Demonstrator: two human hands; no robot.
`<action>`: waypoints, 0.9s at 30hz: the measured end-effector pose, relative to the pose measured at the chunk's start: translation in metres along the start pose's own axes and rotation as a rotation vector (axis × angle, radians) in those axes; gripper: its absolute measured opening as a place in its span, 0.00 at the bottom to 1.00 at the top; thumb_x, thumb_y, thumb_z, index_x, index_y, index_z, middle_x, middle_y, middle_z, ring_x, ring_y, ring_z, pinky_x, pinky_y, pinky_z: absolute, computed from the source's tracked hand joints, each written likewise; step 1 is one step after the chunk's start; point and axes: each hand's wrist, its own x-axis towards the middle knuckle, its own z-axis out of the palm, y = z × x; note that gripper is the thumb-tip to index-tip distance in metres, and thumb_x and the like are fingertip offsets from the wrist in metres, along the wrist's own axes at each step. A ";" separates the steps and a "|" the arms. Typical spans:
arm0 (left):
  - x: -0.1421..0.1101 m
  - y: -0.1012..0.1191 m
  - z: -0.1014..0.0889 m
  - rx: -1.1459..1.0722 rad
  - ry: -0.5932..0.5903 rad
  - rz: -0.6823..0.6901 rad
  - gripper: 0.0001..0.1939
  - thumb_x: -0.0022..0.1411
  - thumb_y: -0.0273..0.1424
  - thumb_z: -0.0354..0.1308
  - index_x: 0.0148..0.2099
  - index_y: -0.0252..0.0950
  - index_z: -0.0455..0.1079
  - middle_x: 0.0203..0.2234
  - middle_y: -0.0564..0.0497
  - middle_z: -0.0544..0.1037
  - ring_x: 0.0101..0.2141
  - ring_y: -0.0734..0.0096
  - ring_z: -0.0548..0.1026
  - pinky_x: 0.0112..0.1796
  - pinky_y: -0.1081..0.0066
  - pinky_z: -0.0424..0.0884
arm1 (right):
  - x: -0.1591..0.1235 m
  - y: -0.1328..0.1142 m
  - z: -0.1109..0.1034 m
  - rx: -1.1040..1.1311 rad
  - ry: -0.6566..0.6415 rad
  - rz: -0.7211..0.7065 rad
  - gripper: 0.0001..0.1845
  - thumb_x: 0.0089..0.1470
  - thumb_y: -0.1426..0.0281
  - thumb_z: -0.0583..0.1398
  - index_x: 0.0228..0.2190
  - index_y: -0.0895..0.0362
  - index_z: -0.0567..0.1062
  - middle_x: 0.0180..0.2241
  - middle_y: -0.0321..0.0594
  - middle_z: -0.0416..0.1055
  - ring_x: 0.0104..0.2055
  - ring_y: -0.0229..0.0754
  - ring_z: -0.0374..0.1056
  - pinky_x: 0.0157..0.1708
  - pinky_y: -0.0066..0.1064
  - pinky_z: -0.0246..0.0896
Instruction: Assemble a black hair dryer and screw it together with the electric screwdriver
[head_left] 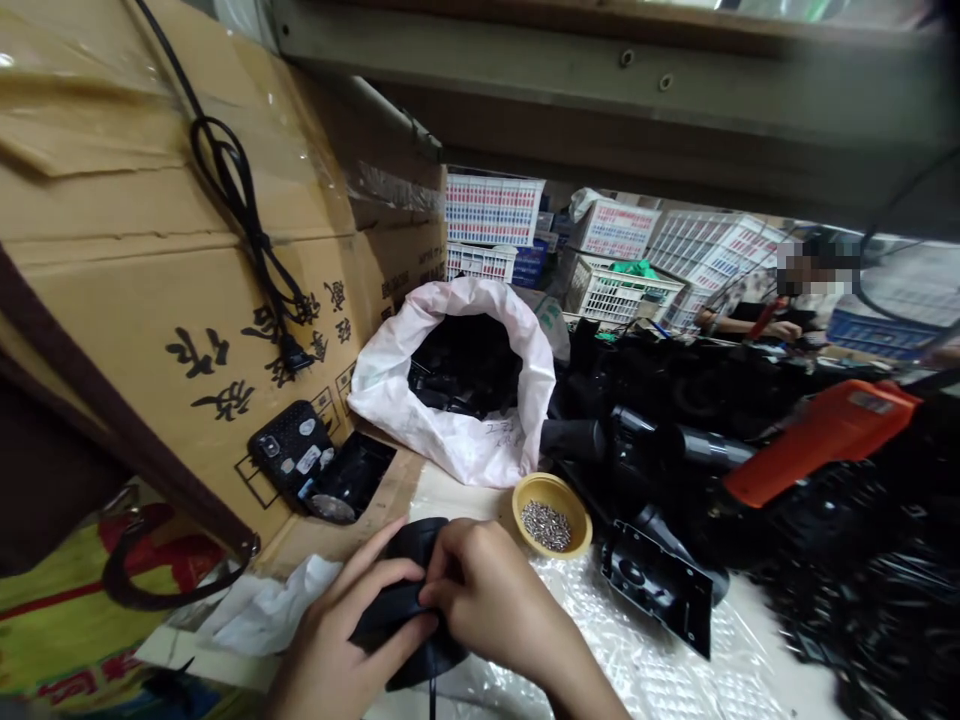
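A black plastic part [409, 600] with a rounded base is in front of me, and a thin black cord hangs from its lower edge. My left hand [356, 620] is closed around its left side, thumb and fingers pressing on it. My right hand [487, 590] is in a pinch against the part's upper right. What its fingertips hold, if anything, is hidden. Beyond my right hand stands a yellow bowl [525, 492] of small metal screws. A black housing [656, 585] with an open side lies to the right on bubble wrap [600, 630].
A white sack [450, 450] of black parts stands behind the bowl. An orange electric screwdriver [817, 445] hangs at right over piled black parts [825, 560]. Cardboard [225, 260] walls the left, with a phone [292, 450] leaning there. A person [795, 300] sits far right.
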 end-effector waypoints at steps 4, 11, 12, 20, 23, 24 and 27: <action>0.003 0.003 0.001 -0.025 0.037 -0.031 0.10 0.56 0.36 0.63 0.43 0.46 0.74 0.53 0.45 0.76 0.48 0.57 0.78 0.44 0.62 0.77 | 0.002 0.003 -0.002 -0.005 0.025 -0.017 0.06 0.43 0.80 0.62 0.23 0.58 0.72 0.26 0.35 0.72 0.27 0.33 0.64 0.26 0.22 0.49; 0.004 0.010 -0.003 -0.107 -0.018 -0.163 0.10 0.53 0.33 0.65 0.40 0.44 0.76 0.53 0.44 0.75 0.50 0.55 0.77 0.47 0.59 0.76 | -0.002 0.005 -0.002 -0.010 0.025 -0.048 0.07 0.45 0.80 0.62 0.23 0.58 0.71 0.25 0.34 0.71 0.28 0.33 0.63 0.28 0.23 0.49; 0.003 0.011 -0.003 -0.119 -0.031 -0.180 0.10 0.53 0.32 0.65 0.40 0.44 0.76 0.54 0.44 0.75 0.51 0.55 0.76 0.48 0.58 0.76 | -0.002 0.004 -0.001 -0.018 0.017 -0.050 0.07 0.45 0.80 0.62 0.24 0.58 0.71 0.26 0.34 0.71 0.28 0.33 0.63 0.28 0.23 0.49; 0.002 0.015 -0.004 -0.221 -0.130 -0.335 0.11 0.54 0.31 0.65 0.41 0.44 0.75 0.59 0.45 0.70 0.57 0.54 0.71 0.56 0.51 0.68 | 0.000 0.001 -0.005 -0.118 -0.001 -0.031 0.07 0.46 0.80 0.62 0.23 0.58 0.71 0.25 0.34 0.71 0.28 0.34 0.63 0.28 0.25 0.48; 0.000 0.017 -0.004 -0.255 -0.151 -0.365 0.10 0.55 0.32 0.64 0.42 0.44 0.74 0.60 0.45 0.67 0.59 0.55 0.68 0.59 0.50 0.64 | -0.001 0.002 -0.007 -0.133 -0.018 -0.032 0.08 0.47 0.81 0.62 0.23 0.58 0.71 0.25 0.34 0.70 0.27 0.34 0.62 0.28 0.25 0.48; -0.001 0.017 -0.004 -0.265 -0.157 -0.368 0.11 0.55 0.31 0.64 0.42 0.45 0.74 0.61 0.46 0.67 0.59 0.55 0.67 0.59 0.50 0.63 | -0.001 0.002 -0.007 -0.127 -0.026 -0.030 0.08 0.47 0.81 0.62 0.23 0.58 0.71 0.24 0.34 0.70 0.27 0.34 0.62 0.28 0.25 0.48; -0.003 0.018 -0.004 -0.280 -0.160 -0.368 0.11 0.56 0.31 0.64 0.43 0.45 0.73 0.61 0.46 0.66 0.61 0.57 0.66 0.60 0.51 0.62 | -0.002 0.001 -0.006 -0.130 -0.040 -0.022 0.07 0.47 0.81 0.62 0.24 0.58 0.71 0.25 0.34 0.71 0.28 0.34 0.63 0.28 0.25 0.49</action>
